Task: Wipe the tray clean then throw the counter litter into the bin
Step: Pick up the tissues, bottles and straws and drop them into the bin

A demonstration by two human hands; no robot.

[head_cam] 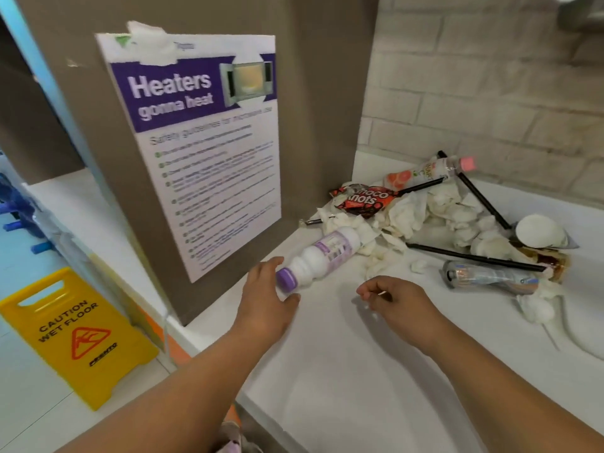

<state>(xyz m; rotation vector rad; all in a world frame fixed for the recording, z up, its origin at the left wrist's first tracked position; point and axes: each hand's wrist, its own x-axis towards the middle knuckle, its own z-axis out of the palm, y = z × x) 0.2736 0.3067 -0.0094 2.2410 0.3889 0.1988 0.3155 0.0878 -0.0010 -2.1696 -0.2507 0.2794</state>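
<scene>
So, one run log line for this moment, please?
left hand grips white bottle | right hand pinches pale sliver | litter pile on counter

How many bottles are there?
3: white one at the left hand, pink-capped one at the back, crushed one on the right. More may hide under tissues.

A grey-brown flat wall panel (313, 93) stands at the left end of the smooth white desk (343, 371), carrying a white and purple laminated poster (212, 178) headed "Heaters gonna heat". Behind the desk runs a pale painted brick wall (490, 93). On the light tiled floor (26, 407) at left stands 1 yellow plastic "Caution wet floor" sign (75, 335).
</scene>
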